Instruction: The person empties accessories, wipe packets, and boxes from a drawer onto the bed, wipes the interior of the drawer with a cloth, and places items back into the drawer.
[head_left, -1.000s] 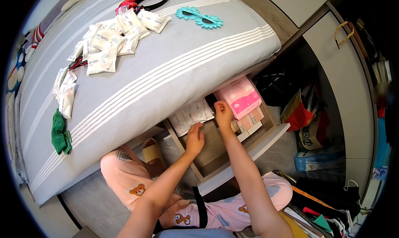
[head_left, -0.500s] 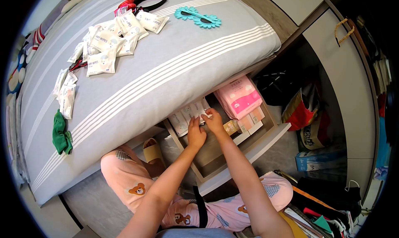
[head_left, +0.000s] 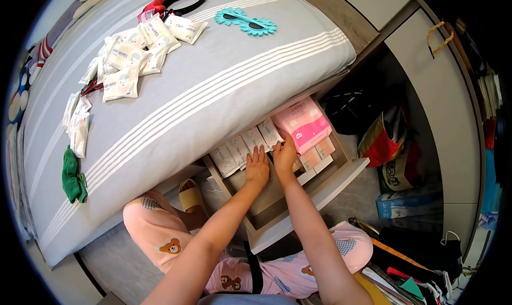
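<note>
Both hands are inside an open drawer (head_left: 314, 190) under the bed. My left hand (head_left: 257, 169), fingers spread, rests against the front ends of a row of white wipes packets (head_left: 237, 146) at the drawer's left. My right hand (head_left: 285, 154) has its fingers bent at the right end of that row, next to the pink package (head_left: 303, 125); whether it grips anything is hidden. Small pale boxes (head_left: 318, 158) stand below the pink package, partly behind my right hand.
On the bed (head_left: 213, 75) lie a pile of wipes packets (head_left: 125, 54), turquoise flower-edged glasses (head_left: 246, 22), a black headband (head_left: 186, 6) and a green cloth item (head_left: 72, 177). Bags (head_left: 381, 139) and a blue pack (head_left: 400, 205) stand right of the drawer.
My right hand has moved right from the packets toward the pink package. My left hand has spread its fingers. The packets now form a neater row, and the view has shifted slightly.
</note>
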`<state>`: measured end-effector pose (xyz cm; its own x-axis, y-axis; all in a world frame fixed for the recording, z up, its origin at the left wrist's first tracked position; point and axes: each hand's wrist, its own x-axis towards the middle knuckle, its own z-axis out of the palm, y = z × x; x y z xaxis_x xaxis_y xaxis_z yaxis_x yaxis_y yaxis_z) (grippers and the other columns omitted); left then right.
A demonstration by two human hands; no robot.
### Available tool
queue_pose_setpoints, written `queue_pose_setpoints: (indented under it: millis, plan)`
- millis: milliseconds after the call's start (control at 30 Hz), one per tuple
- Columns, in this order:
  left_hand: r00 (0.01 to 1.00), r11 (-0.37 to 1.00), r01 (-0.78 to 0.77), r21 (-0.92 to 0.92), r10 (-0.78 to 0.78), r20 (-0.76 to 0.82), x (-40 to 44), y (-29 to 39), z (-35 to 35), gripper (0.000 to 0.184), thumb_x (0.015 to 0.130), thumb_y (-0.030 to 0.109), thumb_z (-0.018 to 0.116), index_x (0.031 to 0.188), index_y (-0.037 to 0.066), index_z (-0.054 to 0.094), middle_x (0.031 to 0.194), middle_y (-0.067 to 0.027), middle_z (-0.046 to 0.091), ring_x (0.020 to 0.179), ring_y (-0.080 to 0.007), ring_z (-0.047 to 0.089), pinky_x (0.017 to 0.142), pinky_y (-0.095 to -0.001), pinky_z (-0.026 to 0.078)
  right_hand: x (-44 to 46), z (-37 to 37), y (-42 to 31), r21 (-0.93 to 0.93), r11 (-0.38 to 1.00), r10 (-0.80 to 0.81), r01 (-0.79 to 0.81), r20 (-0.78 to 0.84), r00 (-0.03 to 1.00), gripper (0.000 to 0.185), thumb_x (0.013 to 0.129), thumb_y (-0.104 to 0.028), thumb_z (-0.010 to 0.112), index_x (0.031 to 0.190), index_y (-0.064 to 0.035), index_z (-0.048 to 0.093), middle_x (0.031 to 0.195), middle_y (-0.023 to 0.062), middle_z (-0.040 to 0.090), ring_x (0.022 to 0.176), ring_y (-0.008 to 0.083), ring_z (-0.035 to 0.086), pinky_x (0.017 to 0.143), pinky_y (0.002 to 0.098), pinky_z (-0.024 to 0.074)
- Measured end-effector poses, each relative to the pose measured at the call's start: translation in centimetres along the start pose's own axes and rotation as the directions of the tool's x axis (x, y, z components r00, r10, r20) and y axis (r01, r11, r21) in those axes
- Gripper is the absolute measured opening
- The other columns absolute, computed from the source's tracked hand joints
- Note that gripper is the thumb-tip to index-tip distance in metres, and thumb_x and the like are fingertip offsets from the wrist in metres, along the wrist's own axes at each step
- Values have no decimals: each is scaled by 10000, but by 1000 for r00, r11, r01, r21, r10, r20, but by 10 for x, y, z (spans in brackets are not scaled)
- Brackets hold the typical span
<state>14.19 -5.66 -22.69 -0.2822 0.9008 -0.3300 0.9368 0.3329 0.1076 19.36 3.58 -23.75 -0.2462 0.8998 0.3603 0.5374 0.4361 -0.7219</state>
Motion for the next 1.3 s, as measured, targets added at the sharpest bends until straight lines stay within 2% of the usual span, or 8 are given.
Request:
queue_pose_setpoints:
  millis: [100,233,333,433,633,900,1100,1300]
  plan:
    - [999,996,45,-74,-45,-6,-3,1,-1,571,844,185,445,1372,52,277,1469,-141,122,1353,-314,119,1059,-463,190,4,-21,-53,-135,985,-96,112,119,988,258,753,-11,493,992,31,582,1048,207,554,1000,360,514,849,397,428]
    - [996,993,68,-93,-73,-50,-2,1,5,607,825,209,484,1375,66,272,1455,-170,148,1343,-326,148,1050,-469,199,-11,-6,-21,-410,909,144,67,462,875,316,778,-42,457,1071,21,558,1103,219,534,1008,383,508,890,425,402]
    - [990,994,71,-77,-80,-117,-9,2,1,680,765,217,584,1358,52,294,1438,-179,187,1329,-331,186,1042,-472,216,-12,14,6,55,998,-22,1,372,928,337,795,-44,434,1111,21,531,1159,208,520,1072,393,474,923,410,386]
    - [994,992,57,-117,-68,-90,-16,0,-11,754,692,200,668,1339,37,316,1424,-185,215,1316,-335,214,1035,-477,237,-6,4,8,103,983,86,-151,466,881,346,819,-52,411,1144,24,503,1211,206,492,1132,383,437,964,389,357]
    - [991,985,-23,-173,0,-133,-19,-10,-5,681,689,166,664,1289,18,378,1417,-193,220,1312,-325,225,1034,-452,267,-15,16,30,33,996,-88,83,542,836,331,843,-76,398,1136,35,505,1227,224,469,1122,351,465,959,368,369]
    - [908,811,-369,-455,208,-364,-68,-43,-79,228,672,64,542,887,4,588,930,-157,594,888,-331,564,786,-424,448,4,-38,-92,328,935,-151,138,13,988,158,791,-18,471,876,-8,603,855,147,619,787,292,602,704,361,480]
    - [731,772,-409,-487,-42,-681,-150,-96,-191,94,690,40,520,739,46,600,742,-121,604,712,-326,583,613,-410,475,18,-57,-240,489,762,-413,425,-138,900,156,770,37,464,841,-7,596,806,129,603,712,257,593,635,326,479]
    - [330,789,-258,-557,-470,-819,-185,-244,-249,180,756,-24,497,861,49,624,815,-136,626,734,-284,605,683,-341,472,27,18,-332,473,795,-494,380,141,858,238,806,-91,529,1027,-9,555,998,164,576,911,297,549,789,350,437]
